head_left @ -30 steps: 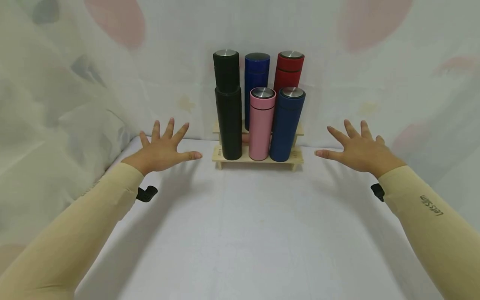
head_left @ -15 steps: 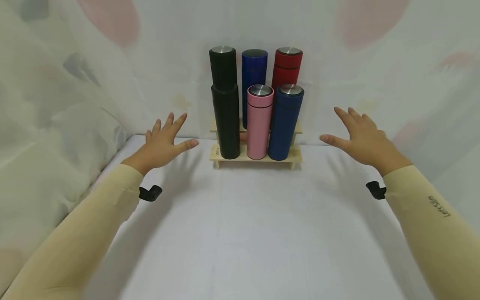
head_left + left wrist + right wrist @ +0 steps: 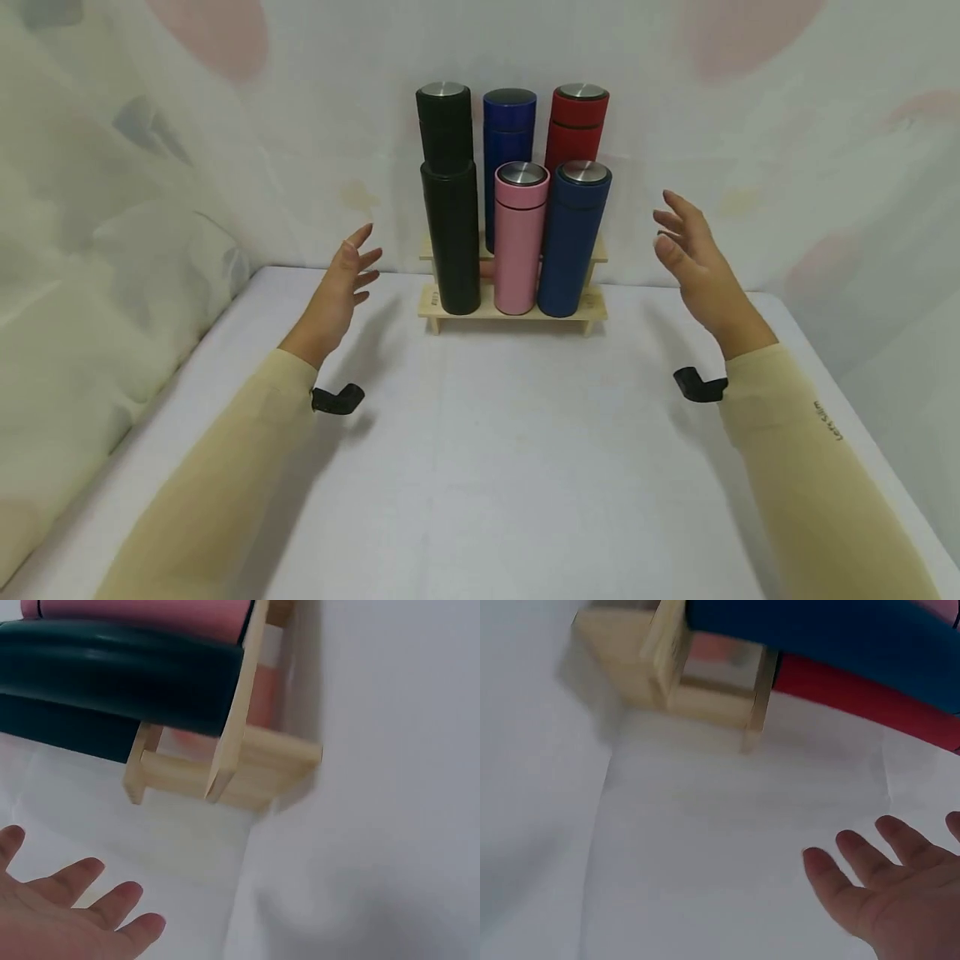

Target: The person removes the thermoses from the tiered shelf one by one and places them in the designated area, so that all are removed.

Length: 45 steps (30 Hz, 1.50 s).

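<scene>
A two-tier wooden rack [image 3: 487, 313] stands at the back of the table with several thermos bottles upright on it. Its front tier bears a black bottle [image 3: 452, 242], a pink bottle [image 3: 520, 250] and a dark blue bottle [image 3: 573, 246]. Behind them are a dark bottle [image 3: 444, 125], a bright blue bottle [image 3: 510, 125] and a red bottle [image 3: 576, 129], their lower parts largely hidden. To the rack's left my left hand [image 3: 337, 292] hovers, palm inward and fingers spread, holding nothing. On the other side, my right hand [image 3: 701, 271] is raised with relaxed fingers, also apart from the bottles.
White cloth covers the table [image 3: 510, 467]. A pale patterned curtain [image 3: 315, 108] hangs right behind the rack, and more fabric [image 3: 112, 275] drapes along the left side. Each wrist carries a black camera mount [image 3: 337, 400].
Both hands have turned from palms down to palms facing inward. The forearms have come closer together. The bottles and rack keep their arrangement, while the head view has shifted slightly.
</scene>
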{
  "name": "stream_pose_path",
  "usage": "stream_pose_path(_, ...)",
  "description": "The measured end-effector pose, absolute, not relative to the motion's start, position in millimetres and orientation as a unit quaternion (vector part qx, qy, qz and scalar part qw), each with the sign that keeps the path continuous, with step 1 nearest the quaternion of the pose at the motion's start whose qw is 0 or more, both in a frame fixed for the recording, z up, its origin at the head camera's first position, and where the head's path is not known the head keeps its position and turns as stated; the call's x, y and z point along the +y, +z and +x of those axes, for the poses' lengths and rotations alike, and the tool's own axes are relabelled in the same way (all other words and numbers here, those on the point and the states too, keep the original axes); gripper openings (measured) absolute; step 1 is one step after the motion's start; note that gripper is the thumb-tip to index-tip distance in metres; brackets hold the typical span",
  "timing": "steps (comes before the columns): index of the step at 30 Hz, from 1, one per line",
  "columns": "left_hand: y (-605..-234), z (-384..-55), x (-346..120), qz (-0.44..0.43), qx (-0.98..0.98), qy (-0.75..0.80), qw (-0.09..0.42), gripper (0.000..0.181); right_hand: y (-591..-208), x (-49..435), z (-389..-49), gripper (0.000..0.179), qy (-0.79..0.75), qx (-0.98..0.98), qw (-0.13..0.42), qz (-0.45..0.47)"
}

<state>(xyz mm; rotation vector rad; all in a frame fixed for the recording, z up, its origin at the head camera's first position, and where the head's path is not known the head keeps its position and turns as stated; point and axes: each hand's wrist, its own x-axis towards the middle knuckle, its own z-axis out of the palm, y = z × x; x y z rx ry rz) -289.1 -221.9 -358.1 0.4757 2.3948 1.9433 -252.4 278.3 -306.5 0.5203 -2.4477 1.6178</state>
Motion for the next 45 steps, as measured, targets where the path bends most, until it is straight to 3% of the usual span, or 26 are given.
stream_pose_path(8, -381.0, -295.2, -203.3, 0.121, 0.685, 0.719, 0.012, 0.083, -313.0, 253.0, -261.5, 0.076, 0.67, -0.709, 0.119, 0.186)
stream_pose_path(18, -414.4, -298.4, -191.9, 0.096, 0.654, 0.749, 0.042, 0.092, -321.7, 229.3, -273.4, 0.087, 0.745, -0.619, 0.158, 0.191)
stream_pose_path(25, -426.8, -300.6, -175.2, 0.096, 0.642, 0.758, 0.068, 0.074, -344.4, 222.8, -274.0, 0.077, 0.745, -0.626, 0.153, 0.169)
stream_pose_path(35, -443.6, -305.3, -169.9, 0.075, 0.655, 0.749, 0.056, 0.054, -372.5, 213.6, -285.3, 0.079, 0.725, -0.659, 0.135, 0.149)
stream_pose_path(45, -449.5, -308.0, -170.2, 0.069, 0.676, 0.732, 0.047, 0.048, -387.6, 200.8, -292.4, 0.08, 0.708, -0.683, 0.103, 0.149)
